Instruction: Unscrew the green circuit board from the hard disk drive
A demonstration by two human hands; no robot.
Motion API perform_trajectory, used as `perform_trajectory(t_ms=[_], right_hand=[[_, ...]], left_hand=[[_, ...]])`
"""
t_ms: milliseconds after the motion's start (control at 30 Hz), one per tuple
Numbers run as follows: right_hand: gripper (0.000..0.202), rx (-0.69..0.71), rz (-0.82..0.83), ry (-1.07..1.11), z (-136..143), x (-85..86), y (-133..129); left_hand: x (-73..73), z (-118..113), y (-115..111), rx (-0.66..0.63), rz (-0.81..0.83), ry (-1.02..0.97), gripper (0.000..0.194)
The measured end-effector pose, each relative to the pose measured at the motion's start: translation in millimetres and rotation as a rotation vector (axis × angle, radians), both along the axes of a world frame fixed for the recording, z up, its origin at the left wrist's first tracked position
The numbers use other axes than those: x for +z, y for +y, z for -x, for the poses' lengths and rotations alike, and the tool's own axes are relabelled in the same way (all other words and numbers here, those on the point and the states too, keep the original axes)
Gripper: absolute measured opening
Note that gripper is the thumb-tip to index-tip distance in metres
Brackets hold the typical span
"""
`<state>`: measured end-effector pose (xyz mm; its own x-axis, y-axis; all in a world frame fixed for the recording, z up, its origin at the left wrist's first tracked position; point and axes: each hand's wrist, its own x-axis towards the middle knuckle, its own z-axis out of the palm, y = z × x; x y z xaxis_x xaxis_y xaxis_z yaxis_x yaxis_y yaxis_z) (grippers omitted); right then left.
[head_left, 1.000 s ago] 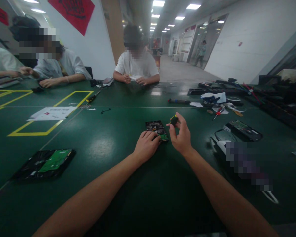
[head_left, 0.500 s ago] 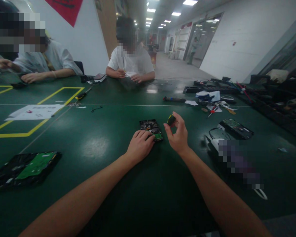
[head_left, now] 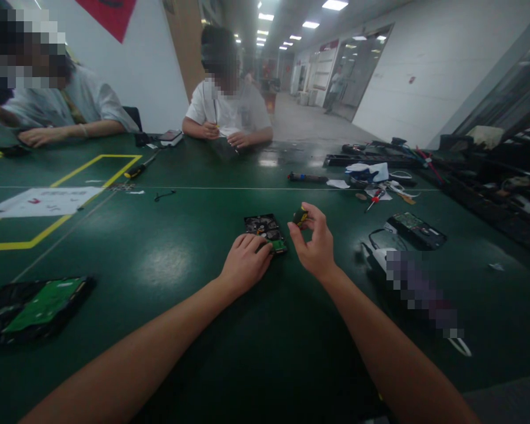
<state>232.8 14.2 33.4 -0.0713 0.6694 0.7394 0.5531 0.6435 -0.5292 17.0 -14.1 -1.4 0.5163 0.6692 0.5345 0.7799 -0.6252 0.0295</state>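
In the middle of the table a hard drive (head_left: 265, 225) lies with its green circuit board facing up. My left hand (head_left: 246, 259) rests over its near left part, fingers curled onto it and holding it against the table. My right hand (head_left: 314, 238) is raised just right of the drive. Between its thumb and fingers is the black-and-yellow handle of a screwdriver (head_left: 299, 217), apart from the drive; I cannot make out its shaft.
A bigger-looking hard drive (head_left: 48, 306) lies at near left, another drive (head_left: 415, 231) at right beside a power strip (head_left: 380, 254). A second screwdriver (head_left: 135, 171), papers (head_left: 44, 201) and a red screwdriver (head_left: 374, 200) lie farther back. Two people sit across the table.
The view has turned slightly right, so things sit farther left. The screwdriver handle in my right hand has changed its angle a little. My left hand stays on the hard drive.
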Motion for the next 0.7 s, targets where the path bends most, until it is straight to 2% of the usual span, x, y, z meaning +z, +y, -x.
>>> perform_trajectory(t_ms=[133,300,500,700], right_hand=[[0.058,0.075,0.071,0.025,1.0,1.2,0.2],[0.057,-0.054,-0.025,0.027,1.4,-0.9,3.0],[0.06,0.034,0.005,0.025,1.3,-4.7,3.9],[0.061,-0.063,-0.086,0.043,1.0,-6.7,5.6]], left_hand=[[1.2,-0.8,-0.9,0.01,0.017,-0.005,0.025],[2.8,-1.4,-1.6,0.022,0.032,0.006,0.025],[2.2,-1.1,-1.1,0.015,0.036,0.008,0.023],[2.2,-0.7,-1.1,0.006,0.033,-0.009,0.024]])
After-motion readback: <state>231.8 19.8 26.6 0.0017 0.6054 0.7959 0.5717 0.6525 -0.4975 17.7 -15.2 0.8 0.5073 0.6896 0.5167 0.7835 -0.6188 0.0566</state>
